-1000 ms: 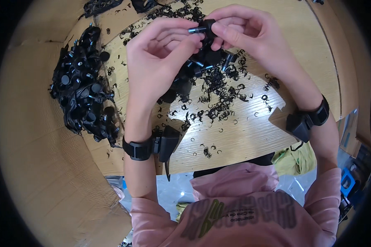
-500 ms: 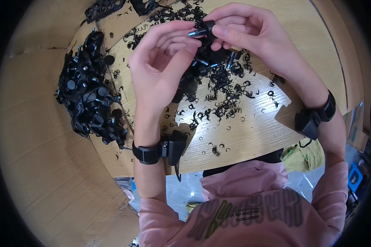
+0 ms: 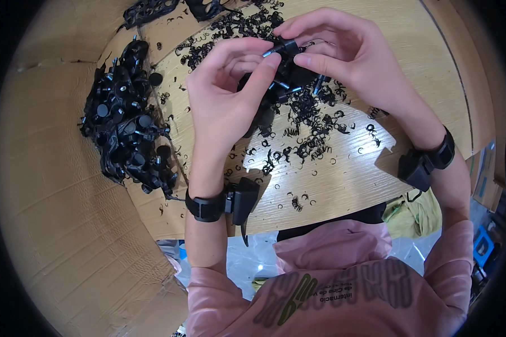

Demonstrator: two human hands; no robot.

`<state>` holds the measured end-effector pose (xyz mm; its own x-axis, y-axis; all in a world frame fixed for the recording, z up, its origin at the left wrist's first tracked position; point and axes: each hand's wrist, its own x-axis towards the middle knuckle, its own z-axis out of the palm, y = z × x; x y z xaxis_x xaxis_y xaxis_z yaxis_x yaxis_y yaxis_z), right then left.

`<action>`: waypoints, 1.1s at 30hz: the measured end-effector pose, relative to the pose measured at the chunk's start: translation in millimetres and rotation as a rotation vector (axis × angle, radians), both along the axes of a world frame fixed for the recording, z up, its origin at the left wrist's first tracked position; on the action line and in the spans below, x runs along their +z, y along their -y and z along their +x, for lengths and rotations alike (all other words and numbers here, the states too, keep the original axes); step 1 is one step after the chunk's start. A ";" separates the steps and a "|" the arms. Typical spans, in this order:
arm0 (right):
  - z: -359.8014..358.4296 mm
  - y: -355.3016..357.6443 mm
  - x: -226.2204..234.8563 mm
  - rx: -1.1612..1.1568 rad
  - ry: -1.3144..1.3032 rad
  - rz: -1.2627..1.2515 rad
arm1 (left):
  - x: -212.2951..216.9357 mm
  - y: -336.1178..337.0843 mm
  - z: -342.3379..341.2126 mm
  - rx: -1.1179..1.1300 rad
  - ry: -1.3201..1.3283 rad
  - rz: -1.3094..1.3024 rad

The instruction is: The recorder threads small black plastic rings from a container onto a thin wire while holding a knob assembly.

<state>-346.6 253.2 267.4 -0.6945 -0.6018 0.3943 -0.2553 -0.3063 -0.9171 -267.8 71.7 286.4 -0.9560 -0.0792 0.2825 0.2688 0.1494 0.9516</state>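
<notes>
Both my hands meet over a pile at the far middle of the table. Between them is a small black-headed bolt with a silver threaded shank pointing left. The thumb and forefinger of my left hand are closed at the shank. My right hand curls round the black head, thumb below and fingers above; part of its grip is hidden. Beneath, more black-headed bolts lie heaped, partly covered by my hands. Thin curled black trimmings are strewn around them.
To the left, a large heap of black-headed bolts with ragged black film lies against a cardboard wall. Black perforated scraps lie at the far left. The wooden table's near edge curves before my body. Black devices are strapped to my wrists.
My hands and the bolt have shifted slightly nearer. My left thumb and forefinger have come in and closed at the shank, which lay apart from the thumb before.
</notes>
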 end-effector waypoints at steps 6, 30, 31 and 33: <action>8.9 2.1 5.3 -0.047 -0.040 0.023 | -2.0 -4.2 2.0 0.072 -0.006 -0.140; 15.8 1.3 14.3 -0.189 -0.326 0.195 | -0.5 -4.5 6.5 0.143 -0.041 -0.346; 16.3 1.2 14.3 -0.185 -0.287 0.197 | -0.5 -4.8 6.3 0.147 -0.037 -0.358; 17.9 0.8 14.7 -0.183 -0.250 0.202 | -2.6 -5.3 5.8 0.150 -0.065 -0.381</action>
<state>-328.7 252.4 282.1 -0.6946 -0.5601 0.4515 -0.5133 -0.0540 -0.8565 -262.0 77.1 283.8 -0.9211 -0.0944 0.3776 0.2748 0.5296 0.8025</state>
